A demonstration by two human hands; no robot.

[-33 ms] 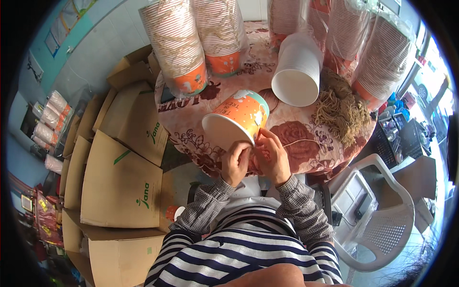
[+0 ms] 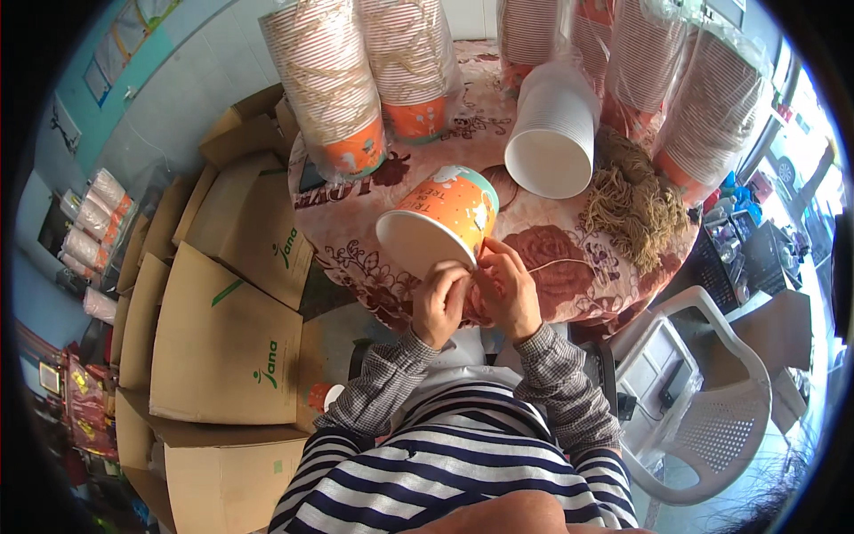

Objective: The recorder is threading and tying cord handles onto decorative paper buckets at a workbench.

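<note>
An orange printed paper bucket (image 2: 458,209) with a teal base band lies tipped on the table, its white mouth turned toward me. At the lower right of its rim, my left hand (image 2: 438,303) is closed in a pinch at the edge of the mouth. Close beside it, my right hand (image 2: 507,294) pinches the rim from the outer wall side. A thin tan cord (image 2: 565,262) trails over the cloth to the right of my right hand; its end near the fingers is hidden. A tangled bundle of tan cords (image 2: 636,209) lies farther right.
White nested buckets (image 2: 551,162) lie at the back centre. Bagged stacks of orange buckets (image 2: 334,98) line the far edge of the cloth-covered table (image 2: 356,222). Cardboard boxes (image 2: 222,338) stand at left, a white plastic chair (image 2: 712,392) at right.
The bucket has turned very slightly in my fingers, and both pinching hands have shifted only a little at the rim.
</note>
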